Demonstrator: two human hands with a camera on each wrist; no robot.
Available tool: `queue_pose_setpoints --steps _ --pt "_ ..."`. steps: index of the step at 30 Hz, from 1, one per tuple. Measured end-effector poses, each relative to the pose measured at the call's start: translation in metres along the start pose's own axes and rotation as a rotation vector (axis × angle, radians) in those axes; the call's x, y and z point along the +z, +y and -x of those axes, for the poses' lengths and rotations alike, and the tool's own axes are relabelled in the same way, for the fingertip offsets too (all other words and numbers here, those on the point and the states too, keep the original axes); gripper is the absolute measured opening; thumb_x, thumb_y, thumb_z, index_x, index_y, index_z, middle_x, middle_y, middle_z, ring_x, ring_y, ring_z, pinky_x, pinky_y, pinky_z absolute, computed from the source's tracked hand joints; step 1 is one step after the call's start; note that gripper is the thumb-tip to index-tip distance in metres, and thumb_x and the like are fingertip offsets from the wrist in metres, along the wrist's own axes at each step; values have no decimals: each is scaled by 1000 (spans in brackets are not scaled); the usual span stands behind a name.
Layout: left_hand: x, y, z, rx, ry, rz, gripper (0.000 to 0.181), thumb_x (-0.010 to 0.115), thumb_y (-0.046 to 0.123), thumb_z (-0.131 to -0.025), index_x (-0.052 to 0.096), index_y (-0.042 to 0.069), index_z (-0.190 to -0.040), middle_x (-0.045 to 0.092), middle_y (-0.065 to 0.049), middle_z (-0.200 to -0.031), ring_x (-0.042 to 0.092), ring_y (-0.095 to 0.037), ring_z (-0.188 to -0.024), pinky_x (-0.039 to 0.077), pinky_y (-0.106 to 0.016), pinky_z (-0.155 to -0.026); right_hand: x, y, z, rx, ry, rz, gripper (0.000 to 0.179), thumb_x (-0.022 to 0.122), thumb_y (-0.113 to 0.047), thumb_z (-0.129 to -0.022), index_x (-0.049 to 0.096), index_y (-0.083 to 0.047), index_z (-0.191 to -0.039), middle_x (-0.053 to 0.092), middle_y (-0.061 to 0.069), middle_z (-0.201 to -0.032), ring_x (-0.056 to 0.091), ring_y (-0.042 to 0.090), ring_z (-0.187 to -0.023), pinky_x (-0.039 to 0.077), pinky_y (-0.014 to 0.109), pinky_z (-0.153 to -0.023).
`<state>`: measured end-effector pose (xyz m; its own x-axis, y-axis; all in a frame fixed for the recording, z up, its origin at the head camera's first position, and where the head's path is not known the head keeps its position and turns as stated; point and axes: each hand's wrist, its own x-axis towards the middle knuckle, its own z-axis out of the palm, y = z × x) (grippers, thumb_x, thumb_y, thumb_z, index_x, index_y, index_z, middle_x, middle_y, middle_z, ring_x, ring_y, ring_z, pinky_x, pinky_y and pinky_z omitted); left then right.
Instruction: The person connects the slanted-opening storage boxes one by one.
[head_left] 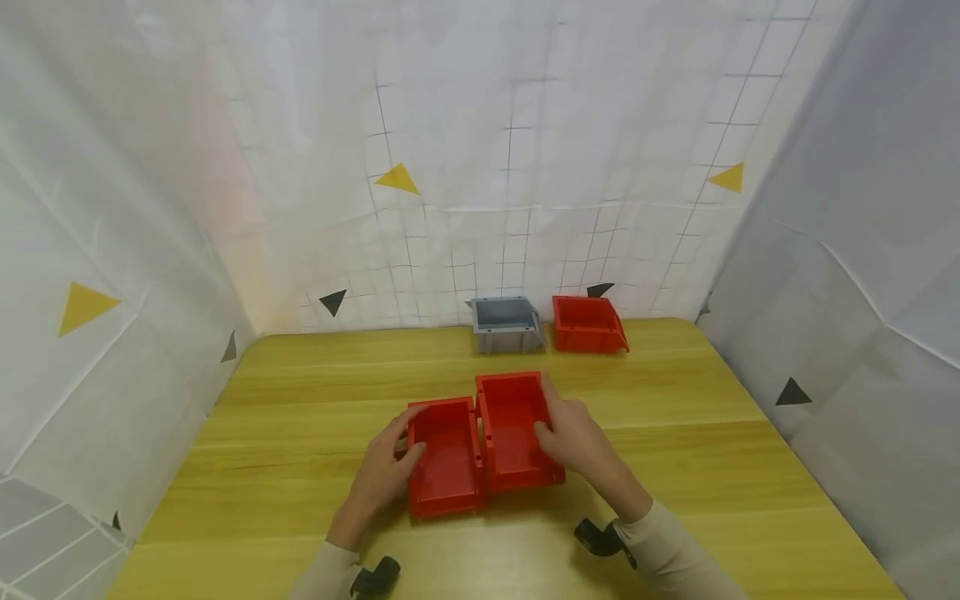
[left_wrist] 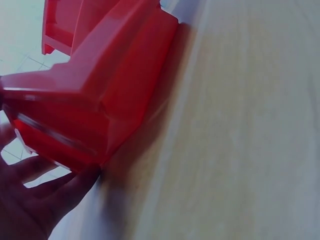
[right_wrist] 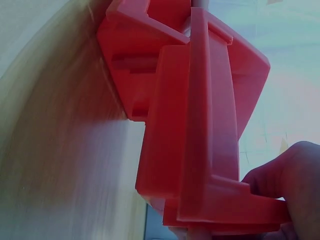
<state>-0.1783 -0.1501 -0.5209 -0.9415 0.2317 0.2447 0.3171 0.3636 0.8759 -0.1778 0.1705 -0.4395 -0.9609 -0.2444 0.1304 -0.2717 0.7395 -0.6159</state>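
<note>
The left hand (head_left: 384,468) and the right hand (head_left: 577,437) are apart, each gripping a red bin, with both bins between them. The left hand clasps the outer wall of the left bin (head_left: 447,465), its thumb over the rim and its other fingers outside; in the left wrist view, fingertips touch that bin low down. The right hand pinches the outer wall of the right bin (head_left: 516,433) the same way, its thumb on the inner side. Open tops up, the bins sit side by side, the right one set a little farther forward of the hands than the left. Their neighbouring walls touch or nearly touch; I cannot tell which, nor whether the right bin's base rests fully on the table (head_left: 292,467) under the hands. Well forward of the hands, toward the table's far edge, stand a grey bin (head_left: 507,340) and, just right of it, a far red bin (head_left: 588,339), roughly straight ahead of the right hand. Behind them hangs a white sheet (head_left: 465,125) with grid lines. Behind each hand is a pale sleeve (head_left: 678,554) with a black mount (head_left: 596,537) at the wrist.
</note>
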Motion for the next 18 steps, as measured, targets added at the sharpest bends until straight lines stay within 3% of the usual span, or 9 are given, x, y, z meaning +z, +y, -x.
queue_pose_setpoints --steps 6,9,11,13,15,18 --pt "0 0 0 -10 22 -14 74 64 2 -99 35 24 -163 51 -14 -152 61 -43 -124 54 -55 -94 3 -2 0 43 -5 41 80 65 -5 -95 22 6 -162 48 3 -65 44 16 -49 45 30 -46" --pt "1 1 0 -22 23 -25 74 62 1 -99 34 23 -164 49 -12 -154 60 -41 -126 53 -55 -96 3 -4 0 66 5 100 78 67 -15 -97 27 5 -161 55 6 -71 51 19 -55 49 33 -50" --pt "1 2 0 -31 20 -30 74 62 1 -99 34 23 -164 48 -11 -155 60 -41 -127 52 -54 -97 2 -6 -1 82 33 164 74 67 -26 -100 34 3 -159 65 12 -84 62 25 -67 56 39 -58" --pt "2 3 0 -33 19 -30 74 61 1 -99 33 22 -164 48 -11 -155 60 -41 -126 52 -54 -98 1 -10 -3 99 79 212 73 65 -39 -101 40 1 -156 69 18 -109 68 33 -91 60 49 -73" --pt "1 3 0 -35 20 -28 74 61 2 -99 33 21 -164 48 -12 -155 61 -41 -125 52 -54 -98 1 -17 -6 86 120 233 74 64 -49 -100 45 -2 -154 62 22 -134 62 40 -115 56 58 -88" --pt "0 4 0 -33 32 -30 73 61 2 -98 34 21 -164 49 -12 -153 62 -40 -124 53 -54 -97 5 -28 -11 -16 124 225 75 65 -52 -97 48 -7 -155 49 21 -152 45 43 -136 48 67 -98"
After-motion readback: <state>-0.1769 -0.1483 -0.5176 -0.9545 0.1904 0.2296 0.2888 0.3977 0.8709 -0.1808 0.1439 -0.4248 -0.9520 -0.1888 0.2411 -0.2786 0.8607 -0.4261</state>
